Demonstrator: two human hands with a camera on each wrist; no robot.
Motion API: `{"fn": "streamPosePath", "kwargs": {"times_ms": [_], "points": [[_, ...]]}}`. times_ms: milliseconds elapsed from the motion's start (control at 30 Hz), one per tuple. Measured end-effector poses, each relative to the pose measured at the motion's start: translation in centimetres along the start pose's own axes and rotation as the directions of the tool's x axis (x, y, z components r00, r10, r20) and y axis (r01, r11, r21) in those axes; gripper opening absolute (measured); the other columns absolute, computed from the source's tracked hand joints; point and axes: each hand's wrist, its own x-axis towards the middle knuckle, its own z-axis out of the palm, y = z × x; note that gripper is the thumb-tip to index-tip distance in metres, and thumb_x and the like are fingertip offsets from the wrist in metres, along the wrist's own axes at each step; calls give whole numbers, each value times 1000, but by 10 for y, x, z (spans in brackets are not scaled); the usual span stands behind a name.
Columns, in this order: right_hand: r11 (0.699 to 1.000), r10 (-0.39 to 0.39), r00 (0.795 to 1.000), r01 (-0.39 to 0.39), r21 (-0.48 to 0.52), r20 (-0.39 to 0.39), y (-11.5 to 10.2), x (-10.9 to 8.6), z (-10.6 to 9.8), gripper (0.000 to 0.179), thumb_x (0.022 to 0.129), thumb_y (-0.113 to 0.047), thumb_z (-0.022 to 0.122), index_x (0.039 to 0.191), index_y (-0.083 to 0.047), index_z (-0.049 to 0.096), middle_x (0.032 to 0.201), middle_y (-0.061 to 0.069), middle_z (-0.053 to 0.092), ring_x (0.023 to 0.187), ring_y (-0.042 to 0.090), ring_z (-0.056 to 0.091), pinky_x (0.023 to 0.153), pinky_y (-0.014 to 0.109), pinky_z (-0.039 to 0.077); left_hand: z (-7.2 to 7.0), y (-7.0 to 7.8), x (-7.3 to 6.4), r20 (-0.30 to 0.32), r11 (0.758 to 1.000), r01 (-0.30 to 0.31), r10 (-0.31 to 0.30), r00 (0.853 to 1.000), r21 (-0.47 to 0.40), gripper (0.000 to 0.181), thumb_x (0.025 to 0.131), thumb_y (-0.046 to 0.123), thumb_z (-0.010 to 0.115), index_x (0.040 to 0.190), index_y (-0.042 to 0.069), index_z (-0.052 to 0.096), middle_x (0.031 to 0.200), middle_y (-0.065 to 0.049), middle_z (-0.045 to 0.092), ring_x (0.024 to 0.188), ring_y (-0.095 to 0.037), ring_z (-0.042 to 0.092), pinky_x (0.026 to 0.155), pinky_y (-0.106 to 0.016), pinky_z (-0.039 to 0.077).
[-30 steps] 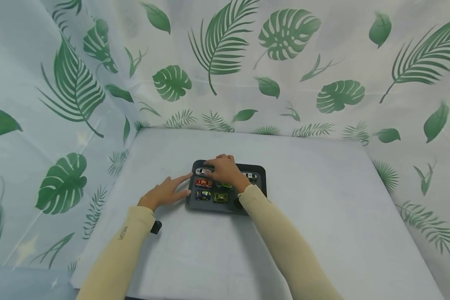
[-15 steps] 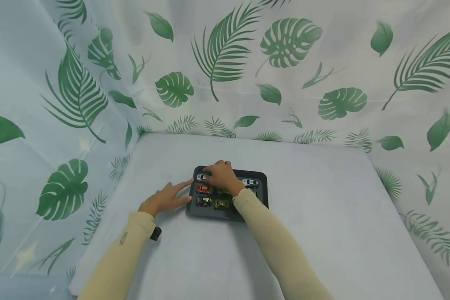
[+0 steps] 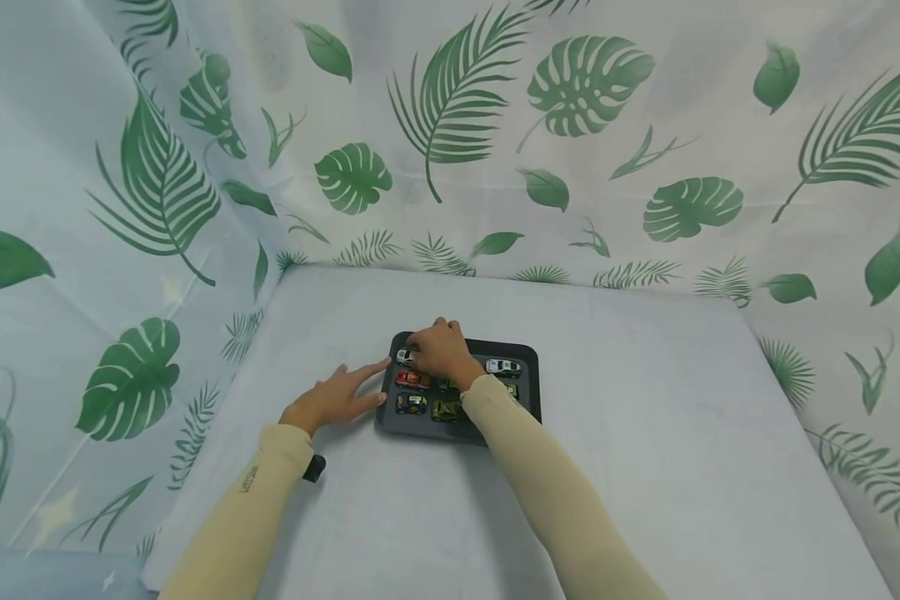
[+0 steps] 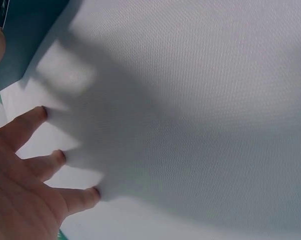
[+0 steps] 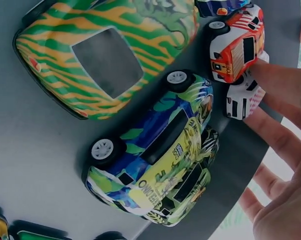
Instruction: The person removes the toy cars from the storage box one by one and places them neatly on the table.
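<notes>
A white toy car (image 3: 404, 357) sits in the far left corner of a dark tray (image 3: 412, 430), close inside the raised rim. The right hand (image 3: 441, 348) pinches it between thumb and a finger; in the right wrist view the other fingers extend past the tray's edge, spread a little apart. That view shows an orange-red car (image 5: 237, 44) right against the white one, with hardly a gap for the thumb. A blue patterned car (image 3: 411, 404) stands nearer the person in the same column. Beside these, a green and orange striped car (image 5: 110, 55) and a yellow and blue car (image 5: 160, 150) leave a strip of grey tray floor along their flank. A white car with dark windows (image 3: 503, 367) stands near the tray's right end.

The left hand (image 3: 335, 398) is spread and grips nothing, its index finger and thumb at the tray's left edge, three fingertips down on the worktop (image 3: 645, 433). The pale surface runs on widely right of the tray, with narrower margins on the left and far sides. Cream sleeves (image 3: 562, 492) cover both forearms, and a leaf-patterned curtain (image 3: 487, 200) borders the worktop's far edge and sides.
</notes>
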Motion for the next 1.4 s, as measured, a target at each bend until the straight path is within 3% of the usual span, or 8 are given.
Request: {"fn": "streamPosePath", "kwargs": {"times_ms": [333, 600, 1000, 1400], "points": [[1000, 11, 1000, -11, -18, -14, 0, 2, 4, 23, 104, -22, 71, 125, -19, 81, 117, 1, 79, 109, 29, 60, 112, 57, 42, -1, 7, -2, 2, 1000, -4, 4, 1000, 16, 67, 111, 51, 55, 171, 30, 33, 171, -18, 35, 156, -59, 15, 113, -86, 15], [998, 2, 1000, -4, -67, -29, -1, 0, 4, 16, 104, -20, 69, 109, -17, 84, 106, 0, 79, 108, 28, 62, 109, 57, 44, 2, 7, 0, 8, 1000, -12, 12, 1000, 15, 68, 111, 52, 55, 171, 31, 32, 171, -19, 34, 157, -58, 13, 114, -87, 14], [997, -39, 999, 37, -71, -28, 2, -3, -11, 19, 101, -22, 75, 117, -20, 84, 113, 0, 79, 108, 29, 59, 110, 57, 43, -2, 7, -2, 25, 1000, 8, -9, 1000, 4, 70, 110, 53, 55, 172, 31, 30, 173, -20, 30, 158, -57, 12, 115, -85, 14], [995, -93, 992, 88, -52, -91, 25, -23, -35, 22, 100, -20, 76, 121, -16, 83, 118, 3, 78, 116, 36, 60, 109, 60, 43, -4, 9, -3, 43, 999, 44, -44, 998, 3, 70, 111, 53, 54, 172, 31, 28, 174, -16, 27, 157, -58, 9, 116, -84, 12]]}}
